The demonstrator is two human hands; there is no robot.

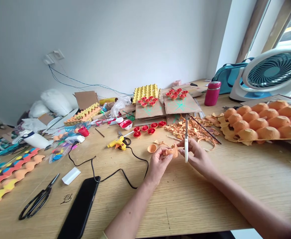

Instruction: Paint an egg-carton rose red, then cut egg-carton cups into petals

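Note:
My left hand (157, 165) pinches a small, ragged orange piece of egg carton (172, 151) above the table. My right hand (197, 156) grips a pair of white-handled scissors (186, 147), its blades pointing away from me, and its fingertips are close to the same piece; I cannot tell whether they touch it. Just left of the piece lies a round orange egg-carton cup (151, 148). Behind my hands spreads a heap of orange carton scraps (182, 129). Several red paper flowers (151, 131) sit in a cluster beyond the cup.
A yellow glue gun (117, 143) and its black cord lie left of my hands. Nearer are a black phone (79, 209) and black-handled scissors (37, 200). Orange egg trays (269, 122), a pink flask (212, 93) and a white fan (272, 74) stand right. Cardboard (182, 105) bears more flowers.

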